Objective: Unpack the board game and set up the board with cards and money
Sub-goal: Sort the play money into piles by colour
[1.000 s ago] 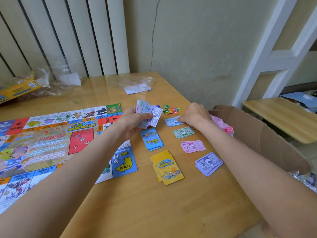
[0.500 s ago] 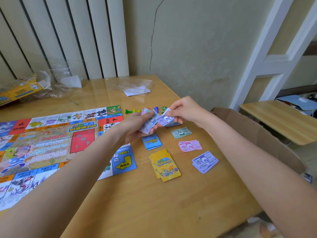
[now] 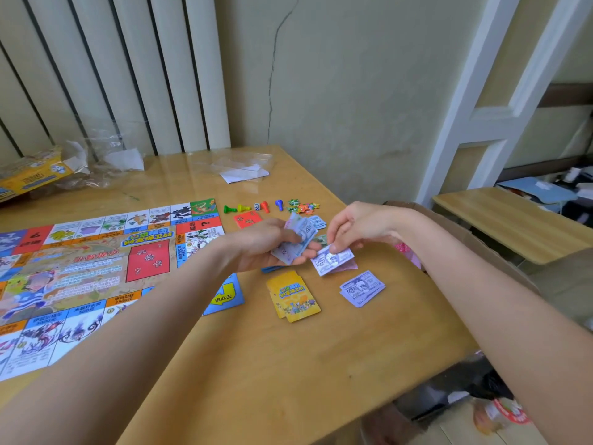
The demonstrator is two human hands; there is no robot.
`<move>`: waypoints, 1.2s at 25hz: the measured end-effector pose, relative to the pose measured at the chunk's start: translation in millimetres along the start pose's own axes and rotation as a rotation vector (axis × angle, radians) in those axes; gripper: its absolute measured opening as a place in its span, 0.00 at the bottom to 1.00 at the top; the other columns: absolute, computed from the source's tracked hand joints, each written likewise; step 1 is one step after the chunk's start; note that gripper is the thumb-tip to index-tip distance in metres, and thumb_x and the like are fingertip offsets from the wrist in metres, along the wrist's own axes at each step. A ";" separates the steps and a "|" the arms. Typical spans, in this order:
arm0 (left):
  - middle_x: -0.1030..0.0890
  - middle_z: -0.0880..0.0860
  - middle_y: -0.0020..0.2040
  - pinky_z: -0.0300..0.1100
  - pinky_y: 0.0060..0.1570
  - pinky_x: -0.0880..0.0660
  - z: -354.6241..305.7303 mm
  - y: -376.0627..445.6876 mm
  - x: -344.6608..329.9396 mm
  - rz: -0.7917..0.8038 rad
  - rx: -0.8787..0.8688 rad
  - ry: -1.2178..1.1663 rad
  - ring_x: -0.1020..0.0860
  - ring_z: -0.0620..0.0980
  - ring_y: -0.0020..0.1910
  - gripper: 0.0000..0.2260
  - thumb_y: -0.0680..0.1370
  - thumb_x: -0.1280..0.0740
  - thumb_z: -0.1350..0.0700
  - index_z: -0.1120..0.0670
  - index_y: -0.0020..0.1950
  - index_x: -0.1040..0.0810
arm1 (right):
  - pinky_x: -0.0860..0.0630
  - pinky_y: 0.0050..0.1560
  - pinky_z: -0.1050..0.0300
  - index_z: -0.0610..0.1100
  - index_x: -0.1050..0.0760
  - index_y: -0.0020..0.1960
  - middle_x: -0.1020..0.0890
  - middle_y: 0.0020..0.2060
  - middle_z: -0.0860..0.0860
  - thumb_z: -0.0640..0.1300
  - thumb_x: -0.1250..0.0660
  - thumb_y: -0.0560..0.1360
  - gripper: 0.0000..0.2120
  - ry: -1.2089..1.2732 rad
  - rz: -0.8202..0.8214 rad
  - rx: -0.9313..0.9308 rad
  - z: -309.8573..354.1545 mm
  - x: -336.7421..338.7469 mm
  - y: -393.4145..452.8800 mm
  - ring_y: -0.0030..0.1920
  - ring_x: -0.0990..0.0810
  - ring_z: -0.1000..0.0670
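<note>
At the top of the frame a long crack [image 3: 276,56] runs down the pale wall ahead of me. Upper left stand white vertical slats [image 3: 112,72]. At right is a white frame [image 3: 475,101], and below it a second wooden bench [image 3: 513,223] beside a brown cardboard box [image 3: 500,261].

Left hand [image 3: 266,244] grips money wad [image 3: 296,240]; right hand [image 3: 356,224] pinches purple note [image 3: 330,260].

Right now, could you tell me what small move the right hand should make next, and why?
Probably lower the purple note in the right hand onto the purple pile nearby: they match in colour, and the left hand holds the unsorted wad.
</note>
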State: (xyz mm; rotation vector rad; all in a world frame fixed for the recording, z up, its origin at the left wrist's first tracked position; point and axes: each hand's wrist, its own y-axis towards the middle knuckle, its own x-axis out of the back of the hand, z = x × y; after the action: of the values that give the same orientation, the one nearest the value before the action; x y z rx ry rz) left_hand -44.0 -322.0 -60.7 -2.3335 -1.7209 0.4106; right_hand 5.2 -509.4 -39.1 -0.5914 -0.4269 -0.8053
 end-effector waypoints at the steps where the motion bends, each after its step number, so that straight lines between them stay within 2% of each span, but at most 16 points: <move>1: 0.18 0.59 0.48 0.38 0.40 0.20 1.1 -2.6 -1.9 0.035 0.003 0.009 0.17 0.48 0.40 0.08 0.80 0.43 0.67 0.65 0.56 0.27 | 0.36 0.27 0.67 0.41 0.24 0.39 0.22 0.24 0.55 0.30 0.30 0.70 0.07 -0.007 0.027 0.000 -0.8 1.2 -6.2 0.24 0.30 0.59; 5: 0.16 0.59 0.47 0.38 0.42 0.19 4.6 -8.9 -12.2 0.082 -0.010 0.053 0.16 0.50 0.42 0.07 0.78 0.38 0.66 0.66 0.54 0.24 | 0.36 0.27 0.68 0.41 0.24 0.39 0.22 0.24 0.55 0.31 0.30 0.70 0.07 -0.057 0.029 -0.024 -12.7 3.2 -33.0 0.24 0.30 0.59; 9: 0.16 0.55 0.41 0.32 0.33 0.23 7.9 -12.5 -23.9 0.049 -0.013 0.127 0.17 0.45 0.38 0.07 0.76 0.35 0.64 0.63 0.53 0.22 | 0.36 0.30 0.65 0.44 0.25 0.35 0.25 0.24 0.55 0.34 0.27 0.68 0.09 -0.253 -0.010 -0.108 -27.8 -7.6 -39.1 0.24 0.29 0.61; 12: 0.16 0.52 0.38 0.30 0.27 0.26 7.1 -14.0 -24.1 0.007 -0.008 0.187 0.19 0.41 0.32 0.05 0.75 0.33 0.63 0.59 0.50 0.22 | 0.36 0.31 0.63 0.45 0.26 0.35 0.27 0.21 0.59 0.36 0.27 0.68 0.10 -0.317 -0.015 -0.131 -24.9 -9.4 -38.9 0.28 0.31 0.57; 14: 0.16 0.51 0.36 0.29 0.25 0.28 6.4 -13.3 -21.0 -0.017 -0.005 0.213 0.20 0.40 0.30 0.04 0.74 0.32 0.63 0.58 0.49 0.21 | 0.35 0.30 0.63 0.44 0.24 0.39 0.26 0.25 0.57 0.39 0.27 0.70 0.06 -0.227 -0.118 -0.052 -15.9 -7.6 -39.3 0.28 0.31 0.58; 16: 0.16 0.51 0.36 0.29 0.24 0.29 5.9 -14.1 -18.4 -0.023 0.000 0.220 0.21 0.40 0.29 0.04 0.74 0.32 0.62 0.58 0.49 0.21 | 0.33 0.28 0.64 0.41 0.23 0.45 0.24 0.31 0.52 0.40 0.29 0.72 0.05 0.019 -0.194 0.068 -6.1 -8.1 -35.3 0.27 0.28 0.58; 18: 0.17 0.51 0.36 0.29 0.24 0.30 5.3 -15.5 -19.8 -0.013 -0.007 0.225 0.22 0.40 0.28 0.05 0.76 0.32 0.59 0.59 0.49 0.22 | 0.31 0.27 0.65 0.40 0.24 0.44 0.22 0.32 0.50 0.38 0.29 0.72 0.04 0.112 -0.215 0.129 0.0 -12.8 -30.0 0.28 0.26 0.57; 20: 0.17 0.53 0.35 0.29 0.22 0.32 3.0 -16.2 -20.2 -0.013 -0.024 0.145 0.24 0.41 0.25 0.08 0.79 0.37 0.56 0.60 0.51 0.23 | 0.34 0.24 0.67 0.40 0.26 0.39 0.23 0.26 0.50 0.35 0.30 0.72 0.06 0.084 -0.265 0.138 1.6 -16.9 -22.2 0.22 0.29 0.58; 22: 0.18 0.56 0.35 0.31 0.21 0.32 -0.4 -14.1 -16.5 -0.042 -0.035 -0.006 0.24 0.43 0.25 0.09 0.81 0.41 0.56 0.61 0.53 0.25 | 0.35 0.21 0.67 0.40 0.27 0.38 0.24 0.23 0.51 0.33 0.30 0.72 0.07 0.138 -0.369 0.130 1.6 -16.2 -15.3 0.19 0.31 0.59; 26: 0.19 0.57 0.36 0.32 0.23 0.30 -4.2 -5.3 2.4 -0.213 -0.097 -0.134 0.24 0.44 0.25 0.10 0.80 0.44 0.61 0.62 0.58 0.28 | 0.35 0.21 0.69 0.41 0.28 0.37 0.24 0.28 0.46 0.32 0.32 0.72 0.09 0.341 -0.612 0.097 -1.4 -5.2 -2.6 0.19 0.30 0.60; 30: 0.18 0.57 0.34 0.33 0.23 0.33 -8.2 -0.9 12.5 -0.213 -0.116 -0.215 0.27 0.46 0.26 0.10 0.78 0.48 0.61 0.61 0.54 0.29 | 0.36 0.21 0.69 0.40 0.25 0.37 0.25 0.26 0.48 0.35 0.30 0.71 0.06 0.283 -0.650 0.013 -6.4 -0.2 19.9 0.19 0.32 0.59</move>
State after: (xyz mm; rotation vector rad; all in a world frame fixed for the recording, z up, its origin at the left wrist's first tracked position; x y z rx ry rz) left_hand -38.5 -309.9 -54.0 -2.2181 -2.1215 0.5533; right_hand 21.3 -502.5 -50.5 -0.3116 -0.3636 -1.4851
